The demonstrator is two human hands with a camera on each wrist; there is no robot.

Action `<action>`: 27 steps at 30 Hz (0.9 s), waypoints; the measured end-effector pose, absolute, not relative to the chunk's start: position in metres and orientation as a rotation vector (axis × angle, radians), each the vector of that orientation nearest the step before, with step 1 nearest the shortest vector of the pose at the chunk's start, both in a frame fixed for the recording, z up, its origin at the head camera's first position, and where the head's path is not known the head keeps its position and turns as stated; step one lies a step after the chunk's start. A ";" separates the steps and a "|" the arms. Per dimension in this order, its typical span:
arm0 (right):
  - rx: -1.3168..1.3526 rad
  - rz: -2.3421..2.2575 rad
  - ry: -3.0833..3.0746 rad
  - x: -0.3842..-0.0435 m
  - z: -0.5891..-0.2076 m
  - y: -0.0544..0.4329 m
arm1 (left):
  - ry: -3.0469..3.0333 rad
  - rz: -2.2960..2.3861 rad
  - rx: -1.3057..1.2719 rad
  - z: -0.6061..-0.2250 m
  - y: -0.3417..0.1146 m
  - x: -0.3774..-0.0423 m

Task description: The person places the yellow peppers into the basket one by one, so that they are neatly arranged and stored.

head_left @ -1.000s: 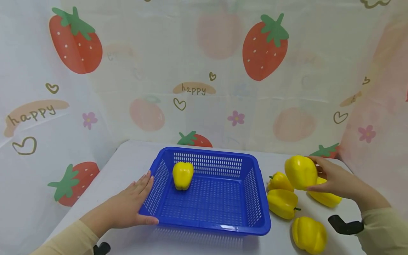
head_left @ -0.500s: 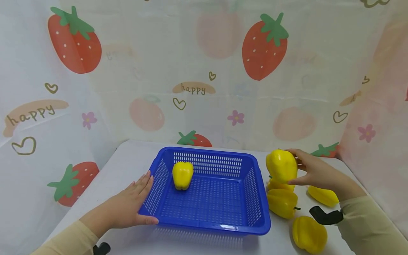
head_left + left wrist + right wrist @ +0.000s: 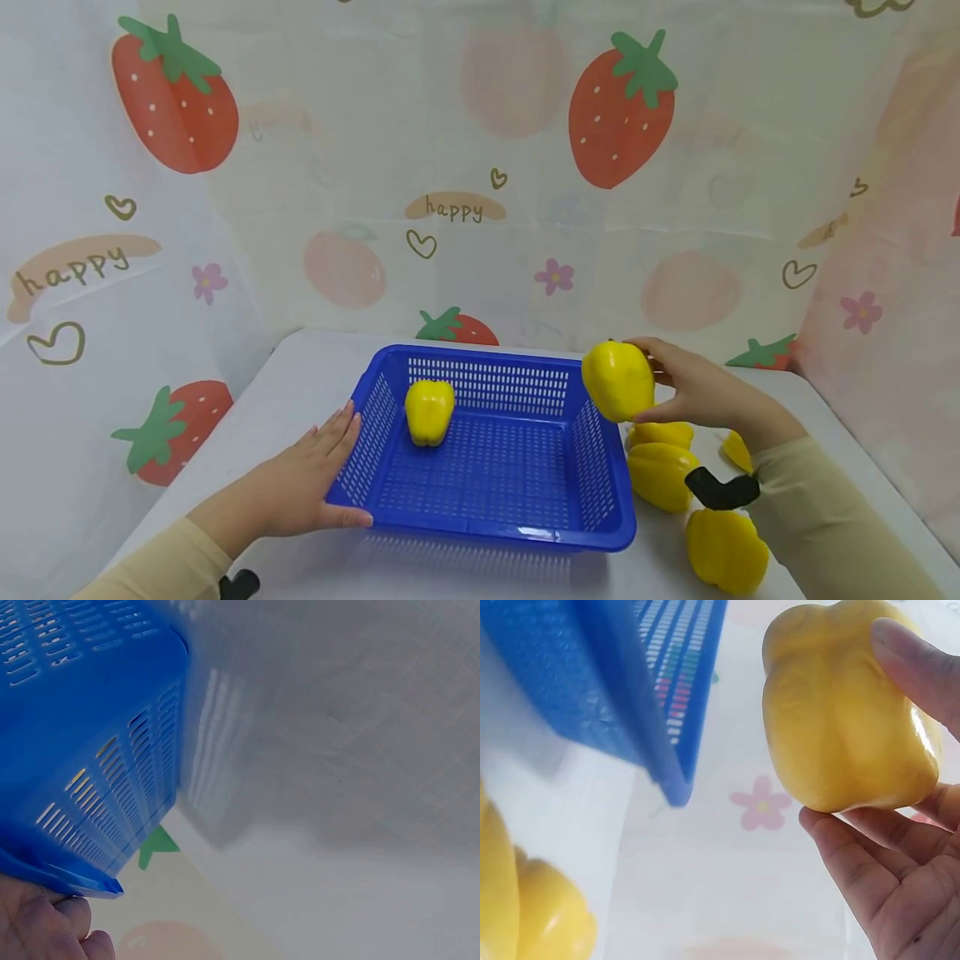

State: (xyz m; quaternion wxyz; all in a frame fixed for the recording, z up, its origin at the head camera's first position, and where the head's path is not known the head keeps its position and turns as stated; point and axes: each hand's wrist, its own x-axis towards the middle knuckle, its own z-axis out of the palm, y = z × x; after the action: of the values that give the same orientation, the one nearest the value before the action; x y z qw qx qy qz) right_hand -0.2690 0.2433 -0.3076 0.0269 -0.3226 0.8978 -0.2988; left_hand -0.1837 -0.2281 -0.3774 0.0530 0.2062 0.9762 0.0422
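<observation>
In the head view a blue plastic basket (image 3: 510,533) stands on the white table, with one yellow bell pepper (image 3: 430,412) inside at its left. My left hand (image 3: 300,483) rests against the basket's left rim, fingers straight and thumb at the near corner. Above the basket's right rim my right hand (image 3: 697,392) holds another yellow bell pepper (image 3: 618,382) between thumb and fingers. The right wrist view shows this held bell pepper (image 3: 847,712) close up, raised off the table beside the basket wall (image 3: 682,690).
Several more yellow bell peppers lie right of the basket, among them a near bell pepper (image 3: 726,550) and one bell pepper (image 3: 660,477) against the basket side. A curtain (image 3: 525,167) printed with strawberries hangs behind the table (image 3: 300,575).
My right hand has carried the bell pepper leftward, from over the other peppers to the basket's right rim. The left hand and the basket have stayed in place.
</observation>
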 end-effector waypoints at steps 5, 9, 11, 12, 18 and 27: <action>-1.014 -0.919 2.750 -0.271 -0.306 0.230 | 2.973 0.132 0.632 -0.377 -0.228 -0.184; -1.028 -0.917 2.730 -0.271 -0.306 0.220 | 2.982 0.137 0.644 -0.378 -0.228 -0.184; -1.039 -0.925 2.715 -0.272 -0.306 0.215 | 2.986 0.138 0.648 -0.379 -0.228 -0.184; -1.044 -0.928 2.706 -0.272 -0.306 0.212 | 2.987 0.139 0.649 -0.379 -0.229 -0.184; -1.090 -0.909 2.643 -0.276 -0.309 0.195 | 2.990 0.140 0.651 -0.379 -0.229 -0.184; -1.064 -0.818 2.647 -0.277 -0.311 0.164 | 2.983 0.144 0.656 -0.377 -0.229 -0.184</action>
State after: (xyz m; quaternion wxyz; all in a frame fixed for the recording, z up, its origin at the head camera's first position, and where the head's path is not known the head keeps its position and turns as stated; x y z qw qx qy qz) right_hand -0.2768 0.1640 -0.3112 0.0867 -0.3571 0.8886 -0.2746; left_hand -0.1835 -0.2287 -0.3773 0.0422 0.2142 0.9747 0.0470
